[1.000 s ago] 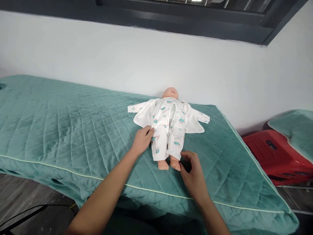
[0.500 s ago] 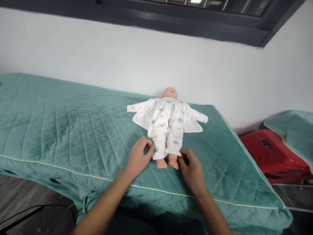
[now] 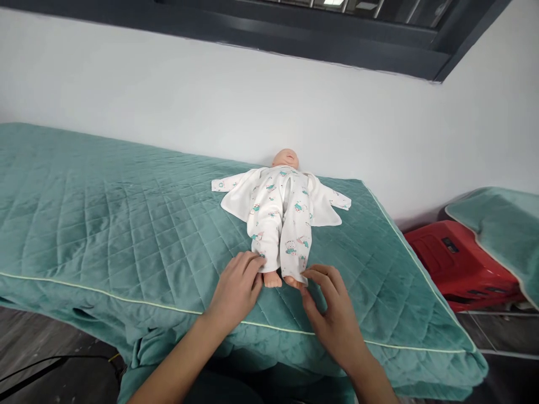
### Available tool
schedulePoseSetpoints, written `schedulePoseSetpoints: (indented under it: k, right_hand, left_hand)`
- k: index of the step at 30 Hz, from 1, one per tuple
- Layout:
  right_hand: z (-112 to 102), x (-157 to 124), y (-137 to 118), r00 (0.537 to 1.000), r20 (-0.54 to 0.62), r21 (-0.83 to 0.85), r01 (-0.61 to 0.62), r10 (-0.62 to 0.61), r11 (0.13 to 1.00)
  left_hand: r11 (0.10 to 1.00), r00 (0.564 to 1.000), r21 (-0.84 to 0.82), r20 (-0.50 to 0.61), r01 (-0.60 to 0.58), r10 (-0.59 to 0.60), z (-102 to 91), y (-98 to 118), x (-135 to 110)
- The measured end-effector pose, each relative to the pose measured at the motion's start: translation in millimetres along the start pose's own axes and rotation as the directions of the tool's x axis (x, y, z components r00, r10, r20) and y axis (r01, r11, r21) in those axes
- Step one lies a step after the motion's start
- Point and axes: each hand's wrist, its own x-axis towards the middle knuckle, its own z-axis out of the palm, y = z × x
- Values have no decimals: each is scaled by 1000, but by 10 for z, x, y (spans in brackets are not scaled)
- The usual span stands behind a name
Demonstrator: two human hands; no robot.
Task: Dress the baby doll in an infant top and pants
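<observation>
A baby doll lies on its back on a teal quilted bed, head toward the white wall. It wears white trousers with a teal print, and an open white jacket is spread out under it. My left hand pinches the hem of the doll's left-side trouser leg near its bare foot. On the other side, my right hand holds the hem of the other trouser leg between thumb and fingers. The doll's feet stick out just past both hems.
The bed's front edge with pale piping runs just below my hands. A red plastic object sits on the floor to the right, partly under another teal cover. Dark floor shows at the lower left.
My left hand slid down from the doll's hip to the trouser hem. Both hands have drawn the trouser legs toward the feet, so less of the feet shows.
</observation>
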Motion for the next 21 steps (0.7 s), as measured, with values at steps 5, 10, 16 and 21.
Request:
schedulePoseSetpoints:
  k: [5, 10, 16, 21]
  right_hand:
    - [91, 118, -144, 993, 93, 23, 71, -73, 997]
    - [177, 319, -262, 983, 184, 14, 19, -21, 1000]
    - [299, 414, -362, 985, 123, -71, -113, 121, 991]
    - [419, 390, -330, 985, 81, -2, -152, 152, 988]
  left_hand:
    - [993, 995, -103, -78, 54, -63, -39, 81, 60]
    - [953, 976, -293, -169, 83, -137, -196, 300, 173]
    - [903, 951, -412, -210, 124, -227, -344, 401, 262]
    - [832, 928, -513, -161, 211, -335, -283, 284, 141]
